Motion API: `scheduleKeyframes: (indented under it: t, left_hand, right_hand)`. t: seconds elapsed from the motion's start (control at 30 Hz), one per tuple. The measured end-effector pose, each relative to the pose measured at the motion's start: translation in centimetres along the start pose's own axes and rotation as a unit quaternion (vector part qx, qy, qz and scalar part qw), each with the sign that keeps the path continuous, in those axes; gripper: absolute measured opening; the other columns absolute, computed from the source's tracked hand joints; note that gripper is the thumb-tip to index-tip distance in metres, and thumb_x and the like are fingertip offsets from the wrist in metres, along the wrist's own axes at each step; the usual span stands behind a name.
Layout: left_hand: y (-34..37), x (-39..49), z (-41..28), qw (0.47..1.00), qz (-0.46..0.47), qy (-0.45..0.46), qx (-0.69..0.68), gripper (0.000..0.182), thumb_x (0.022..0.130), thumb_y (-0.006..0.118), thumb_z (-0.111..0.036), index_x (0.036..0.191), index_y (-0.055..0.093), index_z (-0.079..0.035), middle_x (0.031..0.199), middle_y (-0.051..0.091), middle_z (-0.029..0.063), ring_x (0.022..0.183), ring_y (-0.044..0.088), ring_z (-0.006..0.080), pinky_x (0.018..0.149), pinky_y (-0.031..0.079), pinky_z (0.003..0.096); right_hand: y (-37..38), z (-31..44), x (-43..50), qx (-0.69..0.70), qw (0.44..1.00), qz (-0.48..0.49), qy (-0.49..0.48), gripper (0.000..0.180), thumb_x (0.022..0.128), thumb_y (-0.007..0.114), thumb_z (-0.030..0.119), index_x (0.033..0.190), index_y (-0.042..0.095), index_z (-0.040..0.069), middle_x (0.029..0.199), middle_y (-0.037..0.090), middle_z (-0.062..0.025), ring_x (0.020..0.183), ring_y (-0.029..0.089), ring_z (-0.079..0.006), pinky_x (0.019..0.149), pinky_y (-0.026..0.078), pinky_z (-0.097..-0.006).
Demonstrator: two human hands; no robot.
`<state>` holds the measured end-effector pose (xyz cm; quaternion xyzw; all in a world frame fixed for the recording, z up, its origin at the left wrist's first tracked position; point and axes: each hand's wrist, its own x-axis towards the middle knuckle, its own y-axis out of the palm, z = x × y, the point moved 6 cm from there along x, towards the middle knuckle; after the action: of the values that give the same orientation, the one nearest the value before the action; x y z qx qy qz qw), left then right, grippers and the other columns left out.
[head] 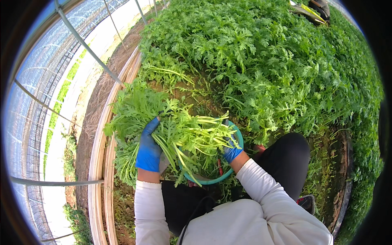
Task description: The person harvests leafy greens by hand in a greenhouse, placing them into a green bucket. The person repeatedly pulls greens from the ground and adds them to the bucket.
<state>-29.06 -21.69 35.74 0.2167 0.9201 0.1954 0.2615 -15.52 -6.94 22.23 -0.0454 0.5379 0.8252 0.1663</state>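
Observation:
My left hand (149,146), in a blue glove, grips a bunch of leafy greens (196,130) with lobed leaves, probably crown daisy. The pale cut stems point right, towards my right hand (231,147), also blue-gloved. That hand is closed around the stem ends, though the stems hide part of its fingers. Below the bunch stands a round teal basin (211,181) between my legs, with loose leaves inside. Something red, perhaps a tool handle (220,167), shows in it. More cut greens (127,162) lie to the left, beside my left forearm.
Dense uncut greens (245,55) grow ahead and to the right. Trimmed stems litter the soil (196,99) before me. Rolled plastic sheeting (101,171) and metal greenhouse poles (88,49) run along the left. A partly visible person (320,9) is at the far right, beside a yellow-and-white bag (307,12).

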Motion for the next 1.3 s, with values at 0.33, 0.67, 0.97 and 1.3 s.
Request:
scheduleKeyframes:
  t: [0.33,0.67,0.97,1.3]
  left_hand:
    - [-0.6,0.6,-0.6,0.999,-0.040,0.017,-0.030,0.027,0.082,0.062,-0.018,0.105,0.063,-0.003,0.099,0.067,0.0132,0.087,0.065,0.0277,0.079,0.054,0.0425]
    - [-2.3,1.3,-1.5,0.996,-0.066,0.056,-0.031,0.027,0.082,0.062,-0.019,0.104,0.063,-0.003,0.100,0.067,0.0129,0.086,0.065,0.0287,0.077,0.055,0.0424]
    - [-7.6,1.0,-6.3,0.980,-0.102,0.130,-0.110,0.026,0.083,0.061,-0.017,0.105,0.063,-0.004,0.101,0.067,0.0130,0.088,0.065,0.0313,0.078,0.055,0.0479]
    - [-4.2,1.3,-5.1,0.985,-0.035,0.120,-0.121,0.028,0.084,0.063,-0.017,0.109,0.062,-0.003,0.103,0.067,0.0128,0.090,0.065,0.0290,0.081,0.054,0.0448]
  right_hand:
    - [2.3,0.4,-1.8,0.102,0.986,0.133,0.021,0.061,0.074,0.073,0.011,0.128,0.048,-0.001,0.120,0.060,-0.0135,0.107,0.060,-0.0261,0.097,0.046,-0.0368]
    - [7.5,4.3,-4.1,-0.277,0.951,0.132,-0.033,0.043,0.073,0.072,0.001,0.114,0.059,-0.004,0.099,0.068,-0.0112,0.092,0.065,-0.0208,0.089,0.048,-0.0307]
    - [0.6,7.4,-3.2,0.222,0.943,0.235,-0.084,0.010,0.085,0.056,0.006,0.094,0.055,0.004,0.076,0.047,0.0003,0.067,0.046,-0.0091,0.061,0.045,-0.0299]
    - [4.3,1.0,-1.8,-0.185,0.979,0.041,-0.079,0.031,0.081,0.071,0.020,0.102,0.063,-0.002,0.077,0.060,-0.0023,0.061,0.051,-0.0141,0.057,0.044,-0.0283]
